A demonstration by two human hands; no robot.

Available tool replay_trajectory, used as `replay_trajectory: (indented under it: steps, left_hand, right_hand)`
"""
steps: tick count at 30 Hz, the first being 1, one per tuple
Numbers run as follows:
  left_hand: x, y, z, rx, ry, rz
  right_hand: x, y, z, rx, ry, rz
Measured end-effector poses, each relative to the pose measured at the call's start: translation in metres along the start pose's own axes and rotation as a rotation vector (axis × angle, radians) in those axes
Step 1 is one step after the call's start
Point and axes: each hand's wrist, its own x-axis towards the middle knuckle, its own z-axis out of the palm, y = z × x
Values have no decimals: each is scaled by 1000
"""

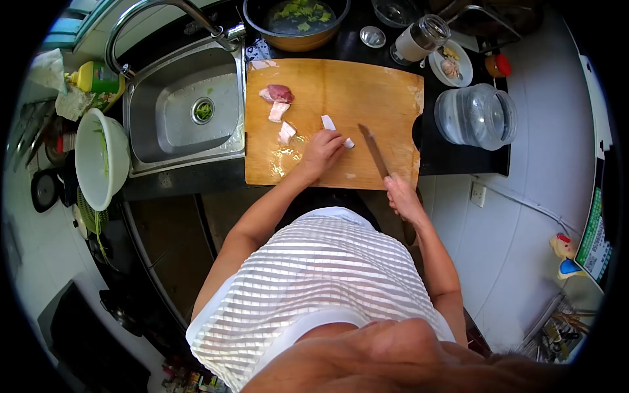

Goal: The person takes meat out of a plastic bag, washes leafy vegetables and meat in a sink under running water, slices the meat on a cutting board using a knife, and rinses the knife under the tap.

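My right hand (401, 196) is wrapped round the handle of a kitchen knife (373, 150), its blade angled up and left over the wooden cutting board (386, 85). The blade stands a little apart from my left hand (322, 154), whose bent fingers press a pale piece of meat (349, 143) to the board; most of that piece is hidden under them. Just above the fingers lies a white strip of fat (327, 122). Toward the board's left side rest a red chunk of meat (280, 93) and two pale chunks, one of them a fatty piece (287, 133). Wet patches shine nearby.
A steel sink (177, 141) adjoins the board's left side, with a white bowl (98, 160) beyond it. Behind the board stand a basin of leafy greens (298, 40), a glass jar (422, 38) and a plate of garlic (462, 75). A large clear jar (475, 116) is at right.
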Motion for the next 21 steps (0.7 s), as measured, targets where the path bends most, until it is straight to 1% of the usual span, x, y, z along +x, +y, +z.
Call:
replay_trajectory:
  steps: [1, 2, 3, 4, 5, 7, 8, 10, 11, 13, 17, 19, 20, 21]
  left_hand:
    - [2, 0, -6, -16, 62, -63]
    - [4, 1, -12, -9, 67, -69]
    - [7, 2, -18, 51, 86, -128]
    - [9, 1, -22, 110, 104, -185]
    - [11, -1, -21, 113, 103, -185]
    - [18, -8, -18, 150, 36, -148]
    - [20, -13, -16, 150, 37, -148]
    - [23, -24, -12, 77, 56, -41]
    - [21, -27, -11, 81, 59, -42]
    - [20, -27, -14, 55, 99, 11]
    - [21, -18, -20, 100, 95, -64]
    - [21, -22, -19, 79, 65, -78]
    - [21, -23, -19, 79, 68, -84]
    - [20, -24, -18, 87, 63, -75]
  right_hand:
    - [2, -3, -3, -7, -3, -5]
    - [3, -7, -5, -51, 29, -142]
    - [5, -10, -5, -87, 63, -278]
    - [10, -12, -3, -133, 82, -354]
    - [15, -15, -1, -179, 106, -429]
    - [21, -29, -1, -353, 62, -511]
    - [23, -33, -2, -354, 62, -512]
    - [28, -39, -5, -361, 20, -508]
    - [31, -39, -5, -363, 17, -511]
    - [37, -38, -3, -451, 10, -535]
    - [39, -55, -4, -502, -75, -510]
    - [39, -67, -5, -647, -158, -323]
    - [42, -66, -5, -651, -162, -322]
    - [46, -61, -6, -659, -132, -396]
